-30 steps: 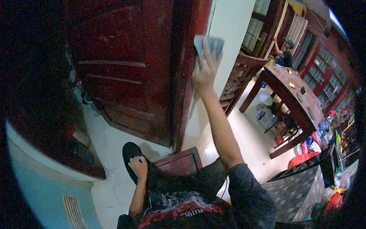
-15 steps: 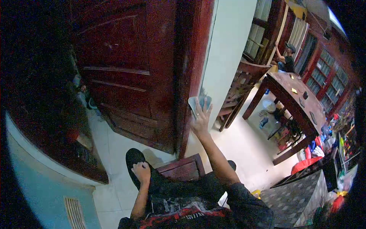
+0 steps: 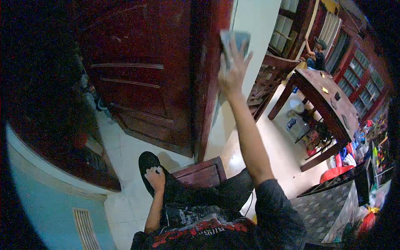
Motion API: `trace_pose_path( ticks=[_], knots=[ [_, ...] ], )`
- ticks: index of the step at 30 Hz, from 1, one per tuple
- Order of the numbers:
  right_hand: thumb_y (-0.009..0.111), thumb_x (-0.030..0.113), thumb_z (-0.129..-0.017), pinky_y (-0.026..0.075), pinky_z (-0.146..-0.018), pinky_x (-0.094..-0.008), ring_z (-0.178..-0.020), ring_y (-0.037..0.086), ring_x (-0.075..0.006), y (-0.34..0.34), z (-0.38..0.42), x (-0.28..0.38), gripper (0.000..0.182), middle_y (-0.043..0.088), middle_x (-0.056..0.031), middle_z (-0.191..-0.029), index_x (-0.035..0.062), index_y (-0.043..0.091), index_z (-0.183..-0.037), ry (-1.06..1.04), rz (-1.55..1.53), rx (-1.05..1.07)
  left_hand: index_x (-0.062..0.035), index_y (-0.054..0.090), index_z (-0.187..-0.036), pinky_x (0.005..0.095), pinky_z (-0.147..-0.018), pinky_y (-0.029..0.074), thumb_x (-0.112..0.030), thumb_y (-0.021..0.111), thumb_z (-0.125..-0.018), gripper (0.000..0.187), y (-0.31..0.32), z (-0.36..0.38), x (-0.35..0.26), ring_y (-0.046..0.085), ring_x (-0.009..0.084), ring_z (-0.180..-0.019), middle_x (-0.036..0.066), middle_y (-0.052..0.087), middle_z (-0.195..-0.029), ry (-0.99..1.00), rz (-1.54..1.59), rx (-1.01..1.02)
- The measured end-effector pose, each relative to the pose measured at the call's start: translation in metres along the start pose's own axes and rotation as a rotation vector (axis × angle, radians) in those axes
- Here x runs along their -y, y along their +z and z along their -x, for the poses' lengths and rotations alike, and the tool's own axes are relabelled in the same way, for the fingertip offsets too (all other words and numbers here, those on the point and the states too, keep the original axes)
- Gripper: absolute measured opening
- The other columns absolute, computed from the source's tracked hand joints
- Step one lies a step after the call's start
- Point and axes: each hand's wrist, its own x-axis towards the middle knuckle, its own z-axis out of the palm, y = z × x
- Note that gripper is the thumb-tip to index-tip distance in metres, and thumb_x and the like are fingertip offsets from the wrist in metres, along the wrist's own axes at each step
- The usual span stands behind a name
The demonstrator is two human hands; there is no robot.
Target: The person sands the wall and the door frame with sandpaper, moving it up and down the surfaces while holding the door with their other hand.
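My right hand (image 3: 234, 77) is raised against the edge of the dark red wooden door frame (image 3: 210, 83), where it meets the pale wall (image 3: 254, 25). Beneath its fingers is a thin, flat grey sheet (image 3: 242, 38), pressed to the frame and wall; its material is hard to make out. My left hand (image 3: 155, 179) rests low by my black shoe (image 3: 146, 160), its fingers curled. A small dark spot shows at its fingertips, too small to name. The panelled door (image 3: 137, 96) stands ajar to the left of the frame.
A low wooden stool (image 3: 200, 173) lies between my legs. To the right are a wooden chair (image 3: 266, 79), a long table (image 3: 329, 91) and a grey patterned box (image 3: 321, 208). Another person (image 3: 318, 58) sits beyond the table, one hand on a wooden post.
My right hand has slid upward along the door frame with the grey sheet. My left hand has stayed by the shoe. The view has shifted slightly.
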Motion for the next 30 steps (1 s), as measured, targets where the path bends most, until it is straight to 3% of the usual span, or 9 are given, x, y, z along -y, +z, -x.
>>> trace_pose_path(
  ticks=[8, 10, 13, 20, 23, 25, 27, 29, 30],
  knots=[
    [0.052, 0.01, -0.085, 0.017, -0.107, -0.0604, -0.135, 0.026, -0.0402, -0.023, 0.261, 0.008, 0.045, 0.035, -0.0159, -0.145, 0.0036, 0.048, -0.13, 0.157, -0.151, 0.442, -0.0017, 0.063, -0.072, 0.0461, -0.08, 0.037, -0.018, 0.059, -0.078, 0.018, -0.002, 0.002, -0.006, 0.054, 0.0323, -0.086, 0.013, 0.063, -0.079, 0.049, 0.002, -0.1],
    [0.05, 0.007, -0.085, 0.019, -0.106, -0.06, -0.135, 0.026, -0.0401, -0.046, 0.28, 0.01, 0.044, 0.033, -0.016, -0.145, 0.0026, 0.049, -0.129, 0.14, -0.071, 0.693, -0.002, 0.062, -0.071, 0.0455, -0.079, 0.037, -0.018, 0.059, -0.078, 0.018, -0.006, 0.001, -0.007, 0.053, 0.0319, -0.086, 0.013, 0.062, -0.078, 0.003, 0.007, -0.024],
    [0.048, 0.004, -0.085, 0.022, -0.107, -0.055, -0.135, 0.027, -0.0383, -0.057, 0.299, 0.008, 0.044, 0.033, -0.015, -0.146, 0.0002, 0.048, -0.129, 0.125, -0.086, 0.757, -0.0023, 0.061, -0.069, 0.045, -0.078, 0.037, -0.017, 0.059, -0.078, 0.017, 0.004, 0.004, 0.0, 0.053, 0.0314, -0.085, 0.012, 0.061, -0.076, 0.04, 0.027, -0.068],
    [0.043, 0.005, -0.091, 0.028, -0.107, -0.0405, -0.13, 0.035, -0.0358, -0.061, 0.299, 0.037, 0.04, 0.039, -0.0184, -0.14, -0.0026, 0.045, -0.13, 0.371, -0.363, 0.421, -0.0019, 0.059, -0.067, 0.0456, -0.078, 0.037, -0.017, 0.062, -0.077, 0.018, 0.0, 0.004, -0.002, 0.052, 0.0318, -0.084, 0.012, 0.059, -0.074, 0.024, 0.063, -0.122],
    [0.048, 0.016, -0.094, 0.034, -0.101, -0.0366, -0.12, 0.045, -0.0288, -0.079, 0.272, 0.075, 0.036, 0.049, -0.0196, -0.126, -0.0028, 0.048, -0.124, 0.834, -0.458, 0.107, -0.002, 0.058, -0.066, 0.0441, -0.077, 0.038, -0.019, 0.064, -0.078, 0.021, -0.002, 0.002, 0.0, 0.053, 0.031, -0.082, 0.012, 0.059, -0.072, -0.037, 0.073, -0.071],
    [0.053, 0.019, -0.093, 0.038, -0.096, -0.0354, -0.113, 0.05, -0.0266, -0.089, 0.264, 0.08, 0.039, 0.053, -0.0173, -0.118, -0.0033, 0.048, -0.124, 1.004, -0.45, 0.133, -0.0021, 0.058, -0.067, 0.0419, -0.075, 0.04, -0.019, 0.064, -0.078, 0.021, -0.008, -0.002, -0.006, 0.055, 0.0299, -0.079, 0.012, 0.059, -0.071, -0.094, 0.067, -0.016],
    [0.065, 0.023, -0.087, 0.046, -0.08, -0.0316, -0.091, 0.059, -0.0201, -0.087, 0.269, 0.068, 0.046, 0.062, -0.0103, -0.1, -0.0053, 0.05, -0.12, 1.163, -0.444, 0.165, -0.003, 0.062, -0.071, 0.0343, -0.069, 0.043, -0.02, 0.065, -0.079, 0.019, -0.022, -0.018, -0.029, 0.058, 0.0256, -0.073, 0.013, 0.06, -0.072, -0.106, 0.598, 0.227],
    [0.067, 0.021, -0.085, 0.046, -0.078, -0.0306, -0.089, 0.059, -0.0183, -0.083, 0.268, 0.064, 0.045, 0.062, -0.0098, -0.1, -0.0055, 0.051, -0.117, 1.288, -0.58, 0.182, -0.0029, 0.065, -0.079, 0.0287, -0.063, 0.044, -0.02, 0.065, -0.082, 0.017, -0.024, -0.023, -0.062, 0.06, 0.0187, -0.069, 0.011, 0.063, -0.075, 0.01, 0.662, 0.204],
    [0.07, 0.018, -0.083, 0.046, -0.075, -0.0296, -0.087, 0.059, -0.0166, -0.082, 0.268, 0.063, 0.043, 0.062, -0.0094, -0.1, -0.0058, 0.052, -0.115, 1.409, -0.716, 0.197, -0.0024, 0.066, -0.083, 0.0286, -0.065, 0.044, -0.021, 0.065, -0.083, 0.019, -0.035, -0.028, -0.084, 0.06, 0.0164, -0.07, 0.009, 0.064, -0.076, -0.024, 0.815, 0.345]
  ],
)
